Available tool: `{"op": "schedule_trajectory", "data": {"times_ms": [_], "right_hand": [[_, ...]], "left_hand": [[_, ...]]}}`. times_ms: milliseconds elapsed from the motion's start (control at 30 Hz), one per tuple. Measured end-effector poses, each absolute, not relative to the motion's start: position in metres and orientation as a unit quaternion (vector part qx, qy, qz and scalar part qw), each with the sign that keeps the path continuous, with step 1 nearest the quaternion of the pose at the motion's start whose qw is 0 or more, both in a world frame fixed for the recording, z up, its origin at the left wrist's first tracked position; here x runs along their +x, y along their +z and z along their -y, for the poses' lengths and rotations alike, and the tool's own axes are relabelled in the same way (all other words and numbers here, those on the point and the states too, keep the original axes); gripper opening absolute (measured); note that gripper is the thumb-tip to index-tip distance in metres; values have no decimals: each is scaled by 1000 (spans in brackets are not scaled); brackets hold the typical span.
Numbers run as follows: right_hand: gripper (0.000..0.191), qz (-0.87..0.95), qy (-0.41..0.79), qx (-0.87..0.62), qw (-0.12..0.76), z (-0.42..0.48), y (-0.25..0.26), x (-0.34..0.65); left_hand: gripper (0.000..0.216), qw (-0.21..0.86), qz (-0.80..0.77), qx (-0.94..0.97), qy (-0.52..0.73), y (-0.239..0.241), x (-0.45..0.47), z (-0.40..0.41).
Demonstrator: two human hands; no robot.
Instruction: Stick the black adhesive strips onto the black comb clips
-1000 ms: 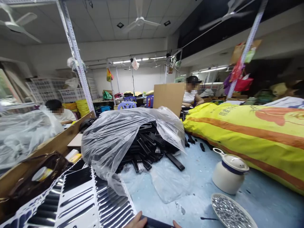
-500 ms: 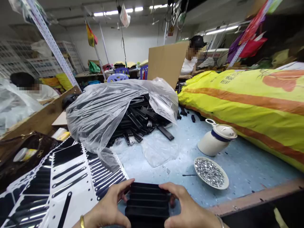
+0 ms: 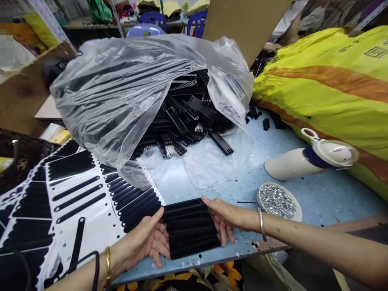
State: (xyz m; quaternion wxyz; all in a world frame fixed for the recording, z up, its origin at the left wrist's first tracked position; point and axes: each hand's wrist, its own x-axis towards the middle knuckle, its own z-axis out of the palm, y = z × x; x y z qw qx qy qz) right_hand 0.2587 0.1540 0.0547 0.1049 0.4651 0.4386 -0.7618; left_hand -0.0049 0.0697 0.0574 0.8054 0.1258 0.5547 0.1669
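A black ribbed plastic tray (image 3: pixel 189 226) lies flat on the pale blue table (image 3: pixel 321 198) near its front edge. My left hand (image 3: pixel 150 240) holds the tray's left side, fingers curled under and against it. My right hand (image 3: pixel 224 218) presses on the tray's right side with fingers stretched along its edge; a silver bangle sits on that wrist. Behind the tray a clear plastic bag (image 3: pixel 127 89) spills a heap of black comb-like clips (image 3: pixel 188 121).
White sheets with black strips (image 3: pixel 79 194) lie at the left. A dish of small silver beads (image 3: pixel 279 201) and a white lidded mug (image 3: pixel 309 159) stand at the right. A big yellow sack (image 3: pixel 327 81) fills the far right. A brown board (image 3: pixel 245 24) stands behind.
The camera has tilted down and closer to the table. Both hands have pushed the black tray further onto the table, and my arms now reach out more.
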Motion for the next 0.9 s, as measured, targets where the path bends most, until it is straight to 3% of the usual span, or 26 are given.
{"op": "schedule_trajectory", "data": {"times_ms": [133, 267, 600, 800, 900], "right_hand": [[83, -393, -779, 475, 110, -160, 51, 262], [78, -357, -791, 491, 81, -158, 52, 266], [69, -424, -706, 566, -52, -139, 49, 276], [72, -505, -648, 561, -105, -119, 47, 285], [58, -579, -578, 558, -142, -107, 41, 291]], "left_hand": [[77, 802, -563, 133, 150, 55, -8, -81], [66, 793, -567, 134, 178, 53, -9, -79], [43, 672, -631, 276, 272, 49, -8, -65], [26, 448, -657, 544, 267, 39, -7, -45], [22, 329, -662, 628, 242, 33, -1, -42]]}}
